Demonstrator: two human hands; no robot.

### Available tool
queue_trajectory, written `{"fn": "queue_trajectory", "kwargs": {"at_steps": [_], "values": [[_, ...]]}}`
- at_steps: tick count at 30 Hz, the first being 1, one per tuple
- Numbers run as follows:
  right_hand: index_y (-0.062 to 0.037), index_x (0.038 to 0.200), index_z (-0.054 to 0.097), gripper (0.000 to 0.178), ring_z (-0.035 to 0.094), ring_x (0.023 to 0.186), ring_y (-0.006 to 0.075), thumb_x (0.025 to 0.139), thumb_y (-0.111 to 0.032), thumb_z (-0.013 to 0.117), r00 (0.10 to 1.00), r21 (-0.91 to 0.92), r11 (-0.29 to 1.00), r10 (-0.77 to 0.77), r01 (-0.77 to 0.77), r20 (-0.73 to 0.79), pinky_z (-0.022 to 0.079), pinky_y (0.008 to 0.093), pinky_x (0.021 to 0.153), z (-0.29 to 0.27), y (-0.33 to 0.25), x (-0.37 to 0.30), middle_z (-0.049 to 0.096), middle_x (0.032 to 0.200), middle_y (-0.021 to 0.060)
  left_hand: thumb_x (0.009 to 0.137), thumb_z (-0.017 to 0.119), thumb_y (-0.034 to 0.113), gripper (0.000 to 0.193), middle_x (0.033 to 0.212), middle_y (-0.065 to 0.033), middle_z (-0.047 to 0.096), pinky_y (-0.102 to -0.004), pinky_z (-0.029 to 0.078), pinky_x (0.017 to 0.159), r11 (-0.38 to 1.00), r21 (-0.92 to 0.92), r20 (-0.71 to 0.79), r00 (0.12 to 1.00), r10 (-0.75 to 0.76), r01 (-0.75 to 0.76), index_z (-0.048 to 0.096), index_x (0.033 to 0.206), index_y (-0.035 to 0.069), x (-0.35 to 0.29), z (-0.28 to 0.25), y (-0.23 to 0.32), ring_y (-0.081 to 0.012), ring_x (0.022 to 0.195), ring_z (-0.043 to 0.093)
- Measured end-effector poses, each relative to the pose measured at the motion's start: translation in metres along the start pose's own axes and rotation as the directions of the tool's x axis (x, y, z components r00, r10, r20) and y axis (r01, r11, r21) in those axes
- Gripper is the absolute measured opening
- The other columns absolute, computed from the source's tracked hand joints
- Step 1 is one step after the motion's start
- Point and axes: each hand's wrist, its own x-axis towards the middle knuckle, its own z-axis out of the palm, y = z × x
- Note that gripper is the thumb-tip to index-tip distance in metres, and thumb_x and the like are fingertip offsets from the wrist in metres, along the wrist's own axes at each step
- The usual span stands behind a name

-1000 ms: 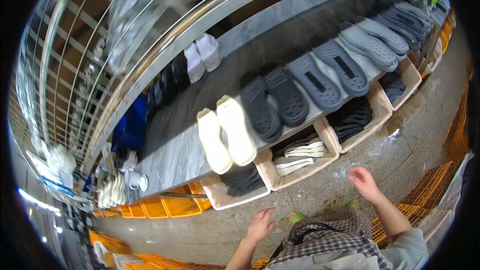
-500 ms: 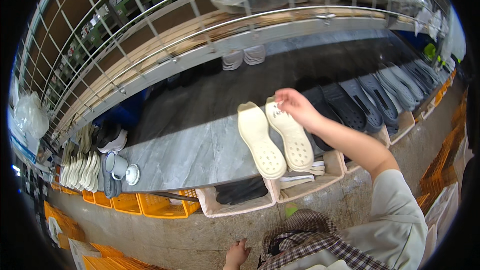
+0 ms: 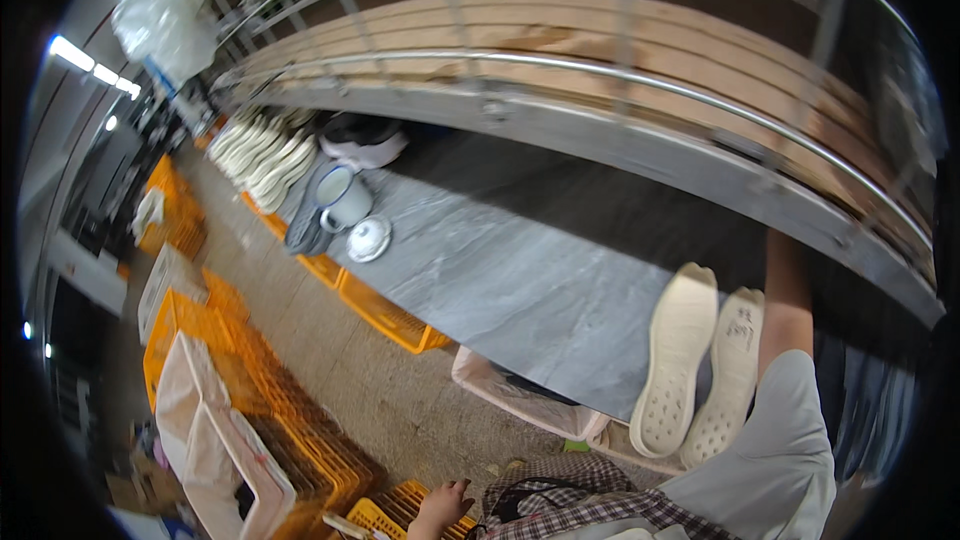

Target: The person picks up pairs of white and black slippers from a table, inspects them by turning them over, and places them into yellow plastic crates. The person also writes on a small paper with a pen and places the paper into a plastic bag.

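Observation:
A pair of cream shoe soles lies side by side on the grey marbled table (image 3: 500, 270): a left sole (image 3: 678, 355) and a right sole (image 3: 728, 380) with dark handwriting near its top. Both have small holes at the near end. My right forearm (image 3: 785, 290) passes just right of them and reaches under the metal shelf edge, which hides the hand. Low in the view, away from the table, my left hand (image 3: 440, 507) hangs empty with its fingers apart.
A white enamel mug (image 3: 345, 202) and its lid (image 3: 369, 238) stand at the table's left end, by grey soles (image 3: 303, 225), stacked cream soles (image 3: 262, 162) and a dark-and-white shoe (image 3: 365, 143). The metal shelf rail (image 3: 560, 125) overhangs the table. Orange crates (image 3: 385, 315) sit below.
The view has swung left, bringing the mug and floor crates closer to the middle. My right hand has left the right cream sole and gone under the shelf.

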Motion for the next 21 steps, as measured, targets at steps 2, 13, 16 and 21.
{"fn": "queue_trajectory", "kwargs": {"at_steps": [2, 13, 16, 21], "values": [[-0.007, 0.119, 0.051, 0.037, 0.055, 0.081, 0.0167, 0.086, -0.024, 0.056, 0.999, 0.087, 0.996, 0.019, -0.022, 0.032, 0.048, 0.0293, 0.068, -0.005, -0.007, 0.015, 0.058, 0.096, 0.0072, 0.088, 0.054, 0.039, 0.05, 0.116, -0.0196, 0.055, -0.0459, 0.048, 0.083, 0.999, -0.032, -0.033, 0.999, 0.023, -0.024, 0.044, 0.129, 0.012, -0.001, 0.005, 0.002, -0.0376, 0.103, 0.056], [-0.0055, 0.116, 0.052, 0.032, 0.059, 0.085, 0.0207, 0.091, -0.026, 0.051, 0.936, 0.48, 0.857, 0.009, -0.188, 0.351, 0.053, 0.031, 0.071, -0.061, -0.045, -0.078, 0.058, 0.103, 0.0119, 0.084, 0.057, 0.033, 0.044, 0.106, -0.0147, 0.058, -0.0458, 0.049, 0.078, 0.972, 0.156, -0.227, 0.951, 0.209, -0.176, 0.047, 0.123, 0.014, 0.024, -0.043, -0.007, -0.034, 0.098, 0.059], [-0.0037, 0.113, 0.052, 0.03, 0.06, 0.084, 0.0219, 0.089, -0.021, 0.05, 0.907, 0.408, 0.896, -0.016, -0.174, 0.421, 0.055, 0.0295, 0.069, -0.047, -0.036, -0.208, 0.059, 0.104, 0.0129, 0.082, 0.059, 0.025, 0.043, 0.108, -0.0148, 0.058, -0.0433, 0.049, 0.077, 0.924, 0.209, -0.371, 0.848, 0.379, -0.322, 0.049, 0.122, 0.012, 0.027, -0.089, 0.003, -0.0322, 0.099, 0.058], [0.0026, 0.125, 0.042, 0.064, 0.06, 0.096, 0.0281, 0.06, -0.001, 0.044, 0.899, 0.31, 0.929, 0.052, -0.203, 0.434, 0.052, 0.0374, 0.085, 0.06, -0.008, -0.43, 0.057, 0.113, 0.0144, 0.084, 0.062, 0.015, 0.048, 0.121, -0.0169, 0.052, -0.0401, 0.046, 0.089, 0.561, -0.057, -0.686, 0.44, 0.579, -0.826, 0.044, 0.127, 0.004, 0.017, -0.163, 0.044, -0.0308, 0.11, 0.054]]}}
